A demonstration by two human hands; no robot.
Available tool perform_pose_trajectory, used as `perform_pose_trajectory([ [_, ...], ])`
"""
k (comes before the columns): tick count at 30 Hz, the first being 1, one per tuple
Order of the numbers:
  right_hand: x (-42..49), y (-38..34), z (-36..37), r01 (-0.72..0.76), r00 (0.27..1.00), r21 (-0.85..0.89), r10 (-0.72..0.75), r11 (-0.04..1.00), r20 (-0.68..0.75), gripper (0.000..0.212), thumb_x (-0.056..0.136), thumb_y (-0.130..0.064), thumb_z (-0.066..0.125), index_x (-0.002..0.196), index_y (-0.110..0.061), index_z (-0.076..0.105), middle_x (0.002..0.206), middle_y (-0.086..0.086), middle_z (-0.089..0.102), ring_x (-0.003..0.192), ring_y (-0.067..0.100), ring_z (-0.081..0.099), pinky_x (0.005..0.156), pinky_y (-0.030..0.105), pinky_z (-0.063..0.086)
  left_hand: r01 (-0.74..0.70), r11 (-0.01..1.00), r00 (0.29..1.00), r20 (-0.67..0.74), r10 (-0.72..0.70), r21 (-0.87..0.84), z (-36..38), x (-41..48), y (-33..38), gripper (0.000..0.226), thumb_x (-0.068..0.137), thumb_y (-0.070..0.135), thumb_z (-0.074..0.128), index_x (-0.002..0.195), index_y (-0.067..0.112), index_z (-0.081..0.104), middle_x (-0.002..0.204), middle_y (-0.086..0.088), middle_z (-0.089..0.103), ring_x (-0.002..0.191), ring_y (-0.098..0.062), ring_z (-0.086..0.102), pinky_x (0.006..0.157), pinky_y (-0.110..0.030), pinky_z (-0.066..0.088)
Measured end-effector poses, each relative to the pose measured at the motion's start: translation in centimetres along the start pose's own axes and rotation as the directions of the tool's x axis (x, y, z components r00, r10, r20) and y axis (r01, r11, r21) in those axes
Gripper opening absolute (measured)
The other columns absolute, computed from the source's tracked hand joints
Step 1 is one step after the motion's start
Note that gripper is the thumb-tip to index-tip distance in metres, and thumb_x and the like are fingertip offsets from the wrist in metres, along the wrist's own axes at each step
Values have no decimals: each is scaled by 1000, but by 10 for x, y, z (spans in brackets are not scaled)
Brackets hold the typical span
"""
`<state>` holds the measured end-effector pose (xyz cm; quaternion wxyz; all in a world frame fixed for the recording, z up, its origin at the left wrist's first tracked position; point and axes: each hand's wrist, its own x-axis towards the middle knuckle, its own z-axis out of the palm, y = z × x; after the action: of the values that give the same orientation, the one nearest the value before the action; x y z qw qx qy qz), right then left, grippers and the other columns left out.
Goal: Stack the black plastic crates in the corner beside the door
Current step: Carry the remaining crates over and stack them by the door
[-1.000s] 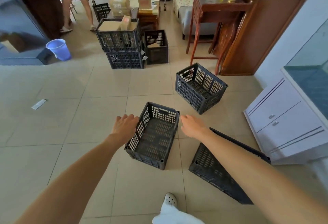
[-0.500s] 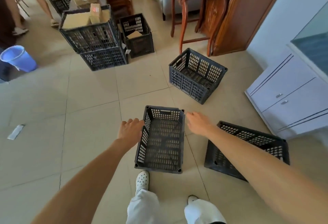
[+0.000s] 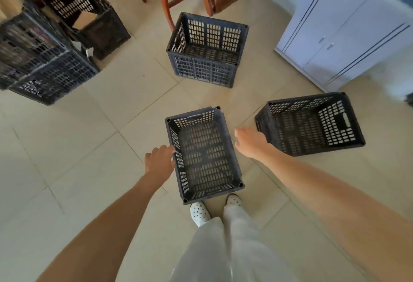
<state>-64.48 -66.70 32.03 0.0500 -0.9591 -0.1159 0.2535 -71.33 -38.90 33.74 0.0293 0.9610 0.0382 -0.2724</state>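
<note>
An empty black plastic crate [image 3: 204, 154] stands upright on the tiled floor just in front of my feet. My left hand [image 3: 159, 161] is at its left wall, fingers apart, touching or almost touching the rim. My right hand [image 3: 250, 142] hovers open a little to the right of its right wall, not touching. A second empty crate [image 3: 206, 50] stands farther ahead. A third empty crate [image 3: 309, 125] sits to the right, tilted. I hold nothing.
Stacked black crates [image 3: 42, 58] holding boxes stand at the far left, with another crate [image 3: 87, 16] behind them. Wooden table legs [image 3: 165, 2] and a wooden cabinet rise at the top. A white cabinet [image 3: 348, 29] fills the upper right.
I have stepped closer and my view has tipped down. Both hands have come nearer the near crate's sides; my feet now stand right behind it.
</note>
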Motion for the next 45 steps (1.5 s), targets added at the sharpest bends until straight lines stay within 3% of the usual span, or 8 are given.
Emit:
perform_pose_trajectory([
  [5,24,28,47,-98,995,41,98,994,21,33,96,-26,47,125,-11,49,117,9,59,105,29,58,70,34,39,27,982,1000,1,-28,-188,38,41,16,33,96,25,54,129,23,54,125,-4,60,114,-26,57,92,-42,46],
  [16,98,50,193,-226,972,101,218,969,83,34,97,-29,46,124,-9,49,115,11,61,100,29,60,79,41,51,104,945,994,59,-90,-311,175,141,-1,38,92,24,63,127,15,54,121,-10,61,110,-32,60,89,-46,49],
  [23,151,62,305,-309,944,36,302,950,130,44,96,-32,49,132,-7,44,126,11,56,113,29,57,87,39,48,127,950,991,86,-107,-285,289,198,-33,61,88,16,70,140,13,38,143,-17,39,123,-42,49,95,-58,48],
  [27,180,69,341,-332,941,101,321,938,108,47,97,-29,51,135,-5,40,128,13,54,114,30,56,91,40,49,112,939,993,2,-117,-324,319,225,-41,62,87,5,69,139,15,36,146,-15,27,111,-50,54,89,-59,50],
  [31,197,70,357,-328,945,174,323,929,56,42,93,-18,58,129,-6,41,116,14,59,98,31,63,76,38,51,161,882,973,-76,-216,-443,334,239,-45,69,81,-16,58,136,19,34,141,-17,26,78,-41,57,58,-43,51],
  [36,198,74,347,-313,950,178,308,933,55,41,89,-11,65,123,-7,44,106,12,58,84,26,64,74,39,57,211,827,967,-16,-256,-521,331,246,-47,65,82,-19,50,132,20,36,127,-23,41,99,-42,55,76,-47,49],
  [41,183,75,318,-347,938,171,344,922,52,33,93,-14,61,120,-4,46,92,7,54,69,17,55,55,26,43,133,848,985,-25,-170,-514,288,245,-46,58,84,-16,51,126,21,36,123,-20,39,90,-33,51,67,-47,56],
  [45,159,71,276,-383,924,178,381,907,45,34,95,-16,59,123,-4,47,99,9,59,72,17,51,61,28,39,85,878,991,-52,-123,-470,235,232,-42,55,85,-14,53,126,19,36,123,-20,40,89,-28,48,65,-42,51],
])
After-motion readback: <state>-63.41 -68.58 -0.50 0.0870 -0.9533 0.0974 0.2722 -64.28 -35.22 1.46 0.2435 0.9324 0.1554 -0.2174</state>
